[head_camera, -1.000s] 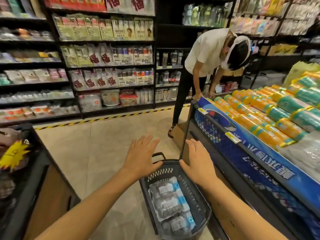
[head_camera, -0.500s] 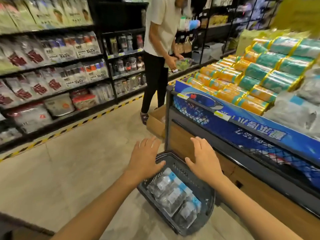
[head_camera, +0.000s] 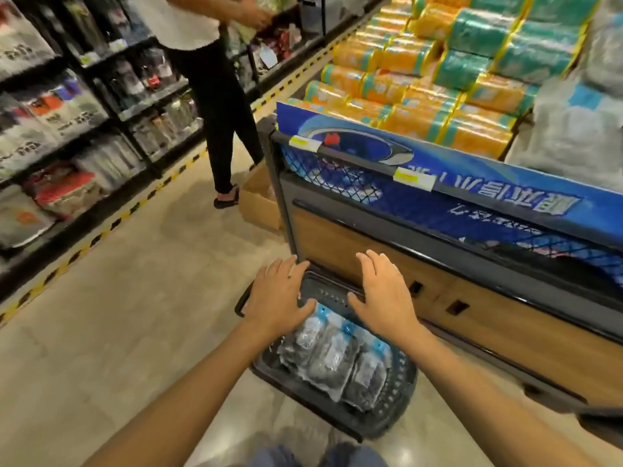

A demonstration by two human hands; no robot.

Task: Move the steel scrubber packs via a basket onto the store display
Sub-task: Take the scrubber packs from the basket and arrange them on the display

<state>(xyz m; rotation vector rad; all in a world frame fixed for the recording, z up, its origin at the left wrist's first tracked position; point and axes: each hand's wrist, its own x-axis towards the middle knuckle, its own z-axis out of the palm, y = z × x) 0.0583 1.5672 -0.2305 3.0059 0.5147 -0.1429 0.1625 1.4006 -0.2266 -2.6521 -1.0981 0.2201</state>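
Observation:
A dark plastic basket sits on the floor right beside the store display. Inside it lie three clear packs of steel scrubbers with blue and white labels. My left hand hovers over the basket's far left rim, fingers spread, holding nothing. My right hand hovers over the far right rim, also with fingers apart and nothing in it. More grey scrubber packs are piled on top of the display at the right.
Orange and teal rolls fill the display top behind a blue banner. A person in black trousers stands ahead by a cardboard box. Product shelves line the left, edged by yellow-black floor tape.
The view has tilted down and moved closer to the display. The basket has come nearer its wooden front. Both hands stay spread above the far rim. The other person has straightened up.

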